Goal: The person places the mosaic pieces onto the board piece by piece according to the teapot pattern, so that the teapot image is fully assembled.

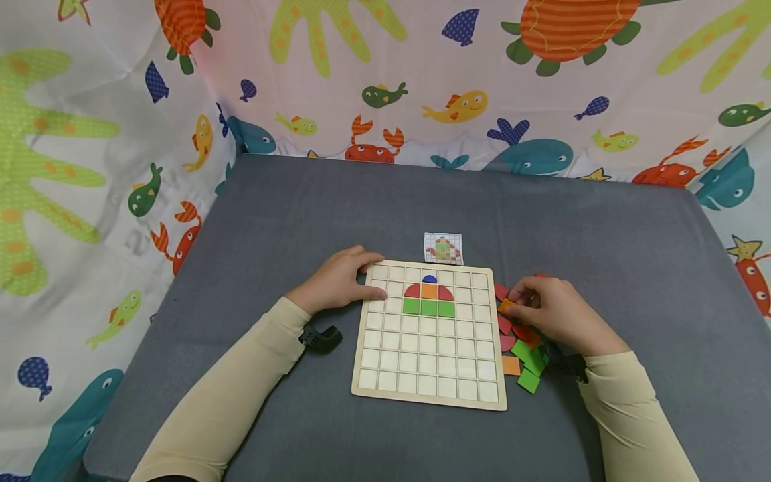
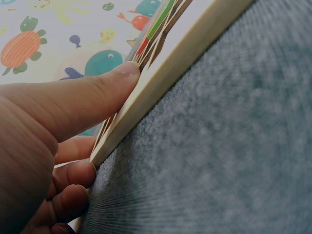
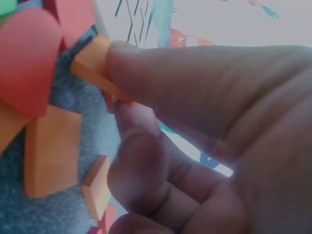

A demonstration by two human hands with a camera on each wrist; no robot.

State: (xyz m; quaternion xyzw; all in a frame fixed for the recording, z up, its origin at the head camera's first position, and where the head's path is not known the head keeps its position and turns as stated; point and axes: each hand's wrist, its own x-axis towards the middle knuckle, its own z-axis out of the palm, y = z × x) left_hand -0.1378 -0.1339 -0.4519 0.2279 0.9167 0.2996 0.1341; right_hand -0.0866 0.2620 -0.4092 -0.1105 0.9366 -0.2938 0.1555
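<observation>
A wooden grid board point(image 1: 429, 396) lies on the grey table. Its upper squares carry a blue half-round piece point(image 1: 430, 278), an orange square between two red curved pieces, and a row of green squares point(image 1: 429, 307). My left hand point(image 1: 339, 284) grips the board's upper left corner, thumb point(image 2: 105, 92) over the top and fingers curled against the edge. At the board's right side my right hand point(image 1: 563, 313) pinches an orange square tile point(image 3: 95, 61) between thumb and fingertips, over a loose pile of tiles.
A small pattern card point(image 1: 443, 248) lies just beyond the board's far edge. Loose green tiles point(image 1: 529, 380), red pieces point(image 3: 27, 63) and orange tiles point(image 1: 510, 365) lie along the board's right side, partly under my right hand. A sea-animal print cloth point(image 1: 421, 127) hangs behind the table.
</observation>
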